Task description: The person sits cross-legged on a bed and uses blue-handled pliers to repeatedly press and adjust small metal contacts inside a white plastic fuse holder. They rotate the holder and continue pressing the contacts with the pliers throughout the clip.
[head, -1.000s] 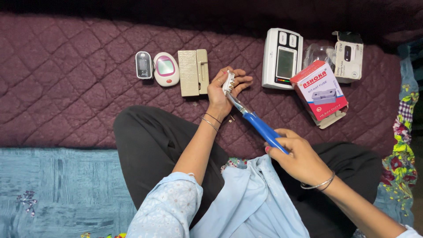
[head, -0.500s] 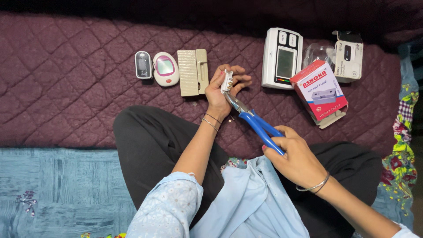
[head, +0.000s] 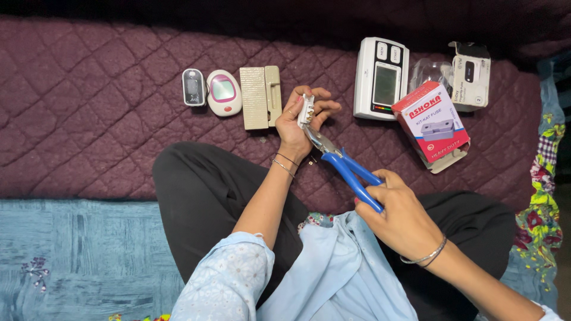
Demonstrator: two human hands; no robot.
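The left hand (head: 300,122) pinches a small white fuse part (head: 307,110), light, stiff and probably brittle, by its edges. The right hand (head: 401,214) grips blue-handled pliers (head: 342,163), nose at its near end.

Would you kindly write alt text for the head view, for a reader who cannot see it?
A seated person's left hand holds a small white part while the right hand works blue-handled pliers at it. On the maroon quilt beyond lie a small clip-shaped device, a pink oval meter, a beige block, a white monitor and a red box.
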